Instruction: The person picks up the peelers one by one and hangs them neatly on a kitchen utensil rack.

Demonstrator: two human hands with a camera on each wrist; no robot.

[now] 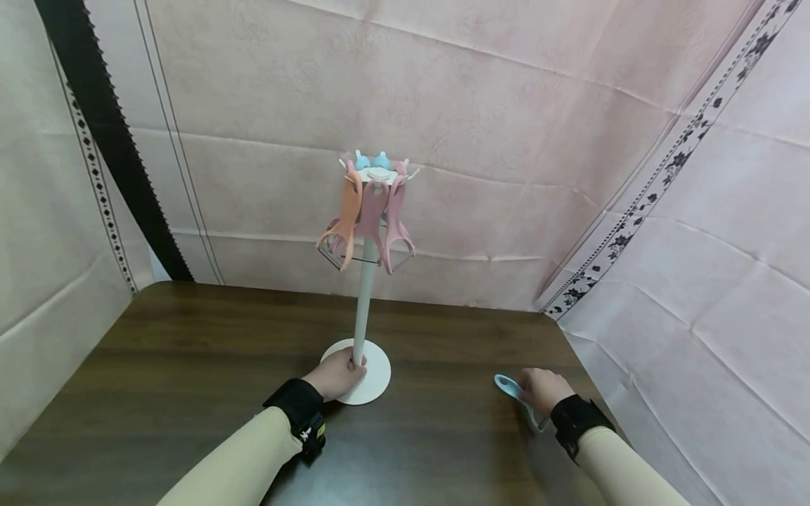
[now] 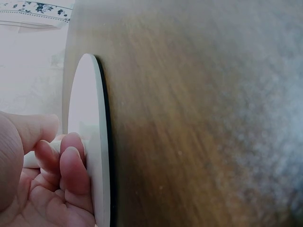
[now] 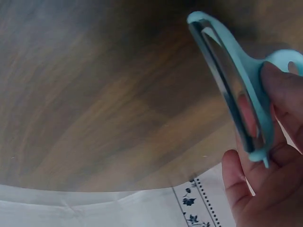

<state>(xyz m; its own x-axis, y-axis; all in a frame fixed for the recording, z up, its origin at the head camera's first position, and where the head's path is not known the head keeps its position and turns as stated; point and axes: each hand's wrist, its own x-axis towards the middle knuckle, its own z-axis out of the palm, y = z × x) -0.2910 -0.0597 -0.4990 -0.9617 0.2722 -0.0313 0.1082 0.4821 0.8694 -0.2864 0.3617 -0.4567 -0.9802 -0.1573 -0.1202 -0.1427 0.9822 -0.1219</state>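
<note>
A white stand with a round base [image 1: 378, 379] and an upright pole [image 1: 365, 295] is on the table. Low on the pole, just above the base, my left hand [image 1: 337, 377] grips it, fingers curled round. My right hand [image 1: 547, 391] holds a light blue peeler [image 3: 258, 87] by the neck between thumb and fingers, off to the right of the stand. Its metal blade [image 3: 226, 90] shows in the right wrist view, and the looped handle end points away from me in the head view. From the stand's top hang an orange peeler [image 1: 349, 211] and several pink peelers [image 1: 395, 225].
Light blue pieces [image 1: 381, 161] show at the far side of the stand's top. White hooks ring the top. The dark wooden table [image 1: 209, 365] ends at a pale cloth backdrop [image 1: 474, 176], with another cloth wall [image 1: 715, 309] close at the right.
</note>
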